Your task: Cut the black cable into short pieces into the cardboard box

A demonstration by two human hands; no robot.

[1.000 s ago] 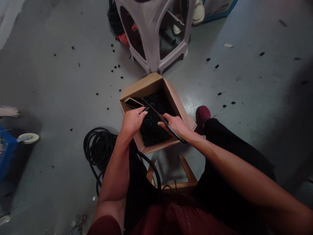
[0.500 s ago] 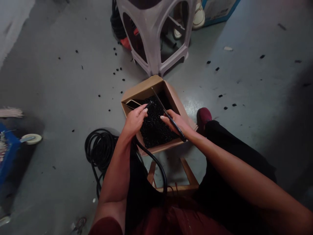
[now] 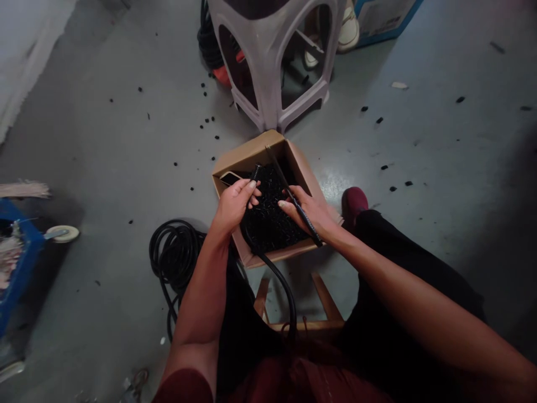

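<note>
A cardboard box (image 3: 251,152) full of small black pieces (image 3: 268,221) sits on the floor between my knees. My left hand (image 3: 235,204) is closed on the end of a thick black hose (image 3: 274,274) that loops down toward my lap. My right hand (image 3: 308,211) is closed on long black scissors (image 3: 289,193) whose blades point up and away over the box. The hose end sits just left of the blades, apart from them. A phone (image 3: 230,178) lies at the box's left corner.
A coil of black hose (image 3: 174,254) lies on the grey floor at left. A white plastic stool (image 3: 272,61) stands just beyond the box. A wooden frame (image 3: 323,302) lies under my legs. A blue crate (image 3: 17,263) is at far left. Black bits litter the floor.
My left hand has fed the hose end forward and upward over the box. The scissors have swung from pointing left to pointing up and away.
</note>
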